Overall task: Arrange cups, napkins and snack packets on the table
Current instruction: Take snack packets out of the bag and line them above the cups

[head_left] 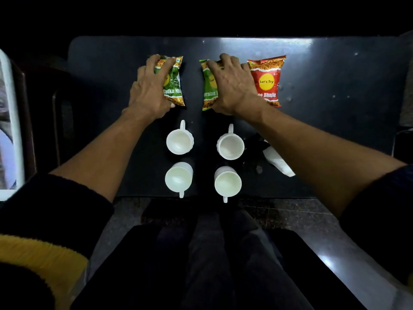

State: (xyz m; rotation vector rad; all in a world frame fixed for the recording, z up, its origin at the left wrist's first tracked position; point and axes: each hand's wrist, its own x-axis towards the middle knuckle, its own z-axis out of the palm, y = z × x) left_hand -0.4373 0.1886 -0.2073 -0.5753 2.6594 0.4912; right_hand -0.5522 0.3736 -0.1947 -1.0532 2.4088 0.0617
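Observation:
Three snack packets lie in a row at the back of the dark table point(335, 86). My left hand point(149, 88) grips the dark green packet point(175, 86) on the left, fingers curled over its top edge. My right hand point(232, 86) grips the light green packet point(209, 86) in the middle. A red packet point(268, 79) lies untouched just right of my right hand. Several white cups stand in a square nearer me: back left cup point(179, 141), back right cup point(230, 146), front left cup point(178, 179), front right cup point(228, 183). White napkins point(277, 161) lie partly under my right forearm.
The table's near edge runs just below the front cups, with my legs beneath it. A dark chair point(40, 121) stands at the table's left, beside a white object point(9, 130) at the frame's left edge. The room beyond the table is dark.

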